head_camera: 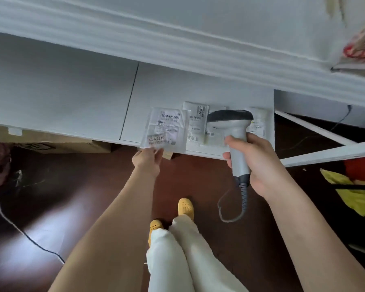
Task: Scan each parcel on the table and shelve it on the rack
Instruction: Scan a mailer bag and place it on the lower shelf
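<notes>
Dark brown glossy floor (51,207) below a white flat surface (61,91) with a seam across its top; white rack beams (325,131) at right, partly cut off by the frame edge. Item one: clear plastic mailer parcel with printed white label (167,128), at the near edge of the surface, overhanging slightly, long axis running away from the person, label face up, print blurred and mostly unreadable. Left hand (147,160) pinches its near edge, fingertips hidden under the plastic. Item two: grey handheld barcode scanner with dark head (233,127), gripped round the handle by the right hand (255,163), head pointing away from the person and leftward, handle running back toward the wrist, coiled grey cable (238,199) hanging from its base. Further white flat parcels (196,123) lie on the surface just beside the first, partly hidden behind the scanner; count unclear. Brown cardboard box (57,143) under the surface, mostly concealed. Yellow perforated clogs (185,206) on the floor.
</notes>
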`<state>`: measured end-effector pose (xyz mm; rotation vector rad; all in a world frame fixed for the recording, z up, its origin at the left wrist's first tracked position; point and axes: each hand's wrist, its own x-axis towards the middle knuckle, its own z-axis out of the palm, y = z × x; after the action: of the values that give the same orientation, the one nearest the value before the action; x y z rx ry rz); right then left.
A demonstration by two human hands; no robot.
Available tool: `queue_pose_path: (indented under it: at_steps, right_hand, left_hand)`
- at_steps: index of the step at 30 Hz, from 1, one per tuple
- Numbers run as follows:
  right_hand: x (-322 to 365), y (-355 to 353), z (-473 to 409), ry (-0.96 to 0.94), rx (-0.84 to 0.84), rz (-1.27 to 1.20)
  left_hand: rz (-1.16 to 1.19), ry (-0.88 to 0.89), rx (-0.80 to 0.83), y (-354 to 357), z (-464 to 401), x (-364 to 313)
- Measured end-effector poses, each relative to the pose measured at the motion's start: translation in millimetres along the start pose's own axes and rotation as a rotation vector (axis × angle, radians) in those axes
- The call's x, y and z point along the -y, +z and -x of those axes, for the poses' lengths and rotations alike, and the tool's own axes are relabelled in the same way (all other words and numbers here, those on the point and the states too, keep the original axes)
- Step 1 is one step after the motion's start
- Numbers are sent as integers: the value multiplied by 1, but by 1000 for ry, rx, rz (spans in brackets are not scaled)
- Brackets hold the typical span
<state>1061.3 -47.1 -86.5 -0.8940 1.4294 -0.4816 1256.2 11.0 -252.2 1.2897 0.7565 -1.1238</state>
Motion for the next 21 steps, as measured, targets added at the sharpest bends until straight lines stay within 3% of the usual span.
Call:
queue_pose_path:
  at_steps: [2, 3, 4, 6, 8, 11, 13, 16, 21]
  right_hand:
    - [-10, 0, -24, -35, -9, -6]
    - [-16, 1, -36, -54, -12, -4]
    - [-22, 0, -48, -75, -16, -3]
    - [-34, -1, -71, -117, -26, -7]
    - [-46, -2, -88, -139, -28, -14]
    - [-60, -5, -104, -149, -31, -11]
    - [-63, -6, -105, -135, -40, -18]
    - [-58, -9, -90, -90, -45, -33]
    - [-27, -26, -32, -10, -49, -68]
  left_hand:
    - [-322, 167, -124, 14, -29, 8]
    - [-676, 283, -129, 19, -41, 14]
    - [-864, 342, -188, 24, -51, 16]
    - [-1000, 373, -117, 33, -84, 23]
    - [-930, 353, -121, 46, -112, 29]
    - [-161, -8, 93, 58, -132, 26]
    - [-119, -66, 193, 55, -126, 27]
    - [-352, -63, 173, 44, -109, 22]
    - [-526, -104, 177, 32, -29, 22]
